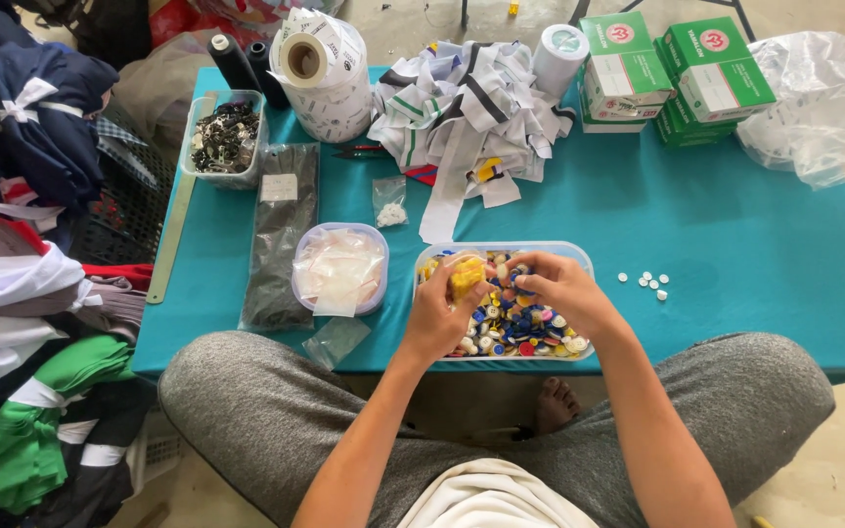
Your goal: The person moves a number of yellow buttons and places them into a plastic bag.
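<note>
Grey-trousered knees (276,411) frame the lower view, with both forearms reaching over them to a clear rectangular tub of mixed coloured buttons (511,318) at the near edge of the teal table (735,244). Left hand (439,315) is curled closed around a small yellow piece (467,275), pinched at the fingertips above the tub's left end. Right hand (561,288) hovers over the buttons with fingers bent inward (whether they pinch anything I cannot tell). Just left of the tub sits a round lidded container (340,269); a few loose white buttons (645,283) lie to its right, apart. Green boxes (672,73) stand at the far edge.
</note>
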